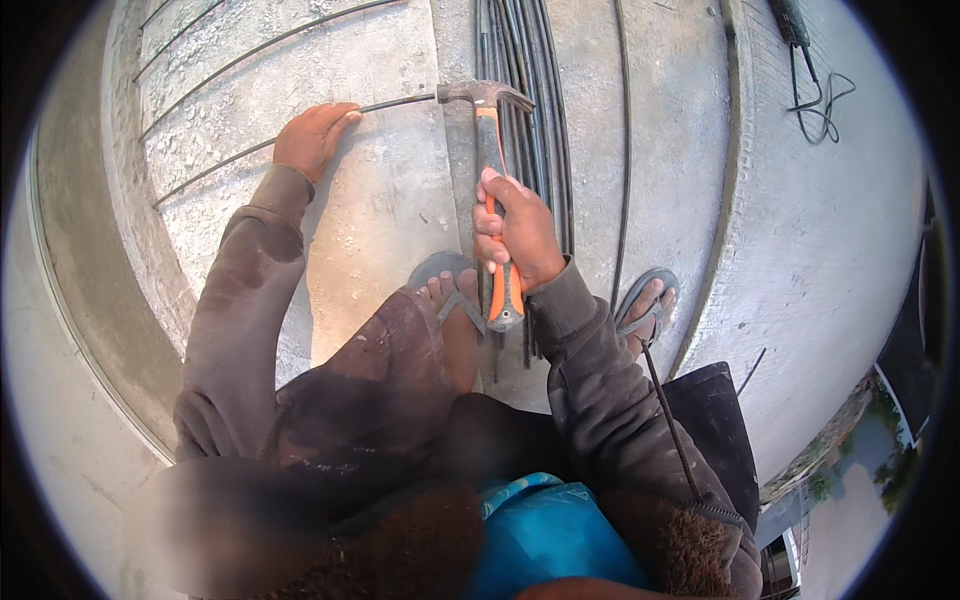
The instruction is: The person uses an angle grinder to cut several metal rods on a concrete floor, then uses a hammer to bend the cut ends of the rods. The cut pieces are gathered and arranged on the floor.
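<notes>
My right hand point(519, 232) is wrapped round the orange and dark grip of a claw hammer point(486, 135). The hammer stands roughly upright in view, its head at the far end with the claw pointing right. Its striking face is at the right end of a thin steel rod point(400, 101); whether they touch I cannot tell for certain. Farther left along that rod, my left hand point(315, 140) is closed over it, fingers together and partly hidden. The rod's other end runs left over rough, rubble-strewn concrete.
A bundle of long steel bars point(520, 45) lies lengthwise beneath the hammer. Several more rods point(215, 85) stick out over the rough patch at upper left. One single bar point(624, 120) runs along the floor to the right. Beyond a raised edge point(727, 170) lies a dark tool with a looped cord point(822, 118).
</notes>
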`<state>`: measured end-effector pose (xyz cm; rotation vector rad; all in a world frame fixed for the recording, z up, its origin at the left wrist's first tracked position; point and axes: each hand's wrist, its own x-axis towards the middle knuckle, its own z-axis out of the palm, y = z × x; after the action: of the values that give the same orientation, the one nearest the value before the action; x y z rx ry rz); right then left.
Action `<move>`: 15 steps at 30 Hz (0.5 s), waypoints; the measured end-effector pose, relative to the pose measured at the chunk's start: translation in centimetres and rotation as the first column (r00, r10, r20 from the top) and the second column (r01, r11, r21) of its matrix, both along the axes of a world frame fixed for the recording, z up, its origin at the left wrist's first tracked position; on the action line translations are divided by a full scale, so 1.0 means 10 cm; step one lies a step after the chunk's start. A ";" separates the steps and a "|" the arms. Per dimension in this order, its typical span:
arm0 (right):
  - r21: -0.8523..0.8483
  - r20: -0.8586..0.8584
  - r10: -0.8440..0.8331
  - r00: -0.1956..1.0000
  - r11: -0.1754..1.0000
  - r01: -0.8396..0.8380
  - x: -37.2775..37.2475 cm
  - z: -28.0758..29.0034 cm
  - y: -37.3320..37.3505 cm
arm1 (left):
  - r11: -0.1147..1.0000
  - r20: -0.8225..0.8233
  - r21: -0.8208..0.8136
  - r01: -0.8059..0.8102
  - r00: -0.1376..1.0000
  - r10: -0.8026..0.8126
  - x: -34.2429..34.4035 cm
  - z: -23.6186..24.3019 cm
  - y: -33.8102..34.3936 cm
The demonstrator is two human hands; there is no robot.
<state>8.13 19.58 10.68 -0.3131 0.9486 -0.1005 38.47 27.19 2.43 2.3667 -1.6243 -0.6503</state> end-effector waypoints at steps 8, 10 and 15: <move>0.017 -0.045 0.016 0.999 1.000 -0.016 0.11 -0.02 0.10 | 0.999 0.015 0.049 0.003 1.000 -0.004 -0.02 0.02 -0.02; -0.070 -0.055 -0.112 0.992 0.992 0.108 0.05 -0.02 -0.03 | 0.999 0.032 0.038 -0.012 0.999 0.011 0.00 -0.01 0.01; -0.195 -0.132 -0.564 0.815 0.821 0.536 0.15 -0.07 0.07 | 1.000 0.011 0.023 0.007 1.000 -0.007 -0.04 0.03 -0.02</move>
<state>9.65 20.33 9.99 -0.1759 1.2000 -0.6946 38.07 27.02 2.70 2.3860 -1.6390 -0.6625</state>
